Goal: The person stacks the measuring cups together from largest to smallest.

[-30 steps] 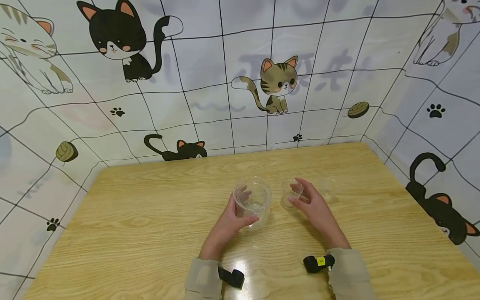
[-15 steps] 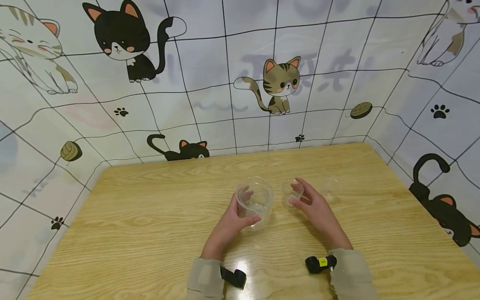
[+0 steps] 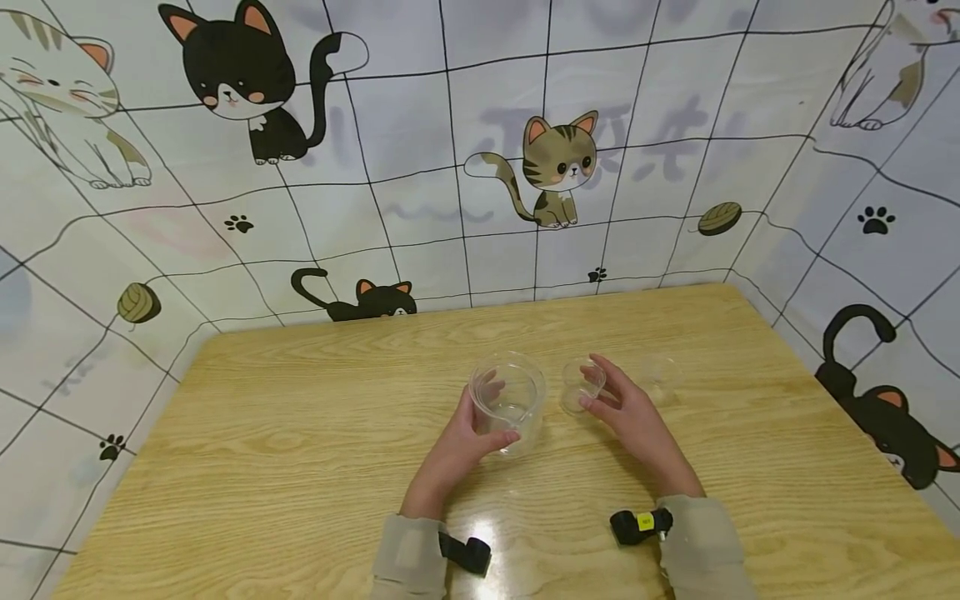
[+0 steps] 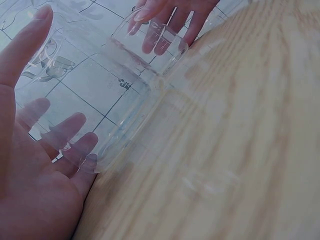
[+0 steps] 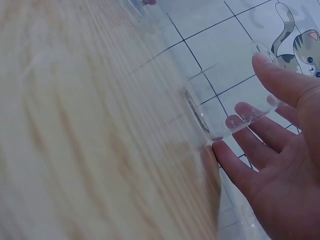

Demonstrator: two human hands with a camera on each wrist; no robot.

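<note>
While gripping large clear cup [image 3: 525,402] in left hand [image 3: 463,440], gripping small clear cup [image 3: 573,385] in right hand [image 3: 632,415].
Standing both upright on bench [image 3: 322,425], large just left of small.

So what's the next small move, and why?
I'd probably have the right hand lift the small clear cup straight up: its thumb and fingers are round the cup, which looks upright on the table, and the left hand holds the larger clear container alongside, so that one should stay steady.
</note>
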